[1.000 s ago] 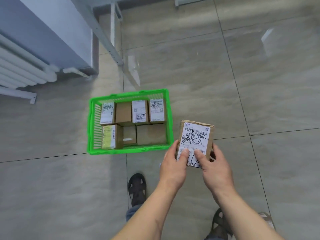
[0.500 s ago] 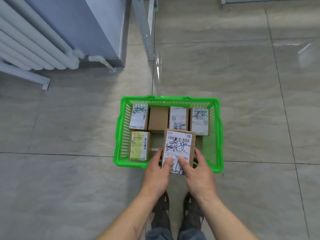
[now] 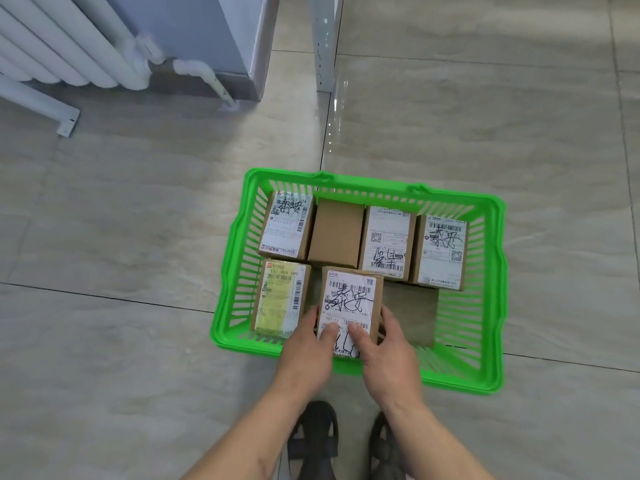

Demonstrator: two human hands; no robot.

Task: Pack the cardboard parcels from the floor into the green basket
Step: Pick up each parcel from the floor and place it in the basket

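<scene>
The green basket point(image 3: 491, 299) stands on the tiled floor just ahead of my feet. Several cardboard parcels fill it: a back row of labelled and plain boxes point(image 3: 337, 232), a yellow-labelled box point(image 3: 280, 299) at the front left, and a flat plain box point(image 3: 412, 311) at the front right. I hold a labelled cardboard parcel point(image 3: 351, 299) over the basket's front middle, between those two. My left hand point(image 3: 308, 351) grips its near left side, my right hand point(image 3: 389, 348) its near right side, thumbs on the label.
A white radiator point(image 3: 62, 46) with a pipe point(image 3: 207, 76) lines the wall at the upper left. A grey metal post point(image 3: 323, 43) stands on the floor beyond the basket. My sandalled feet point(image 3: 315, 441) are close to the basket's near rim.
I have carried the parcel from the right of the basket to over its front middle and lowered it. The view has closed in on the basket.
</scene>
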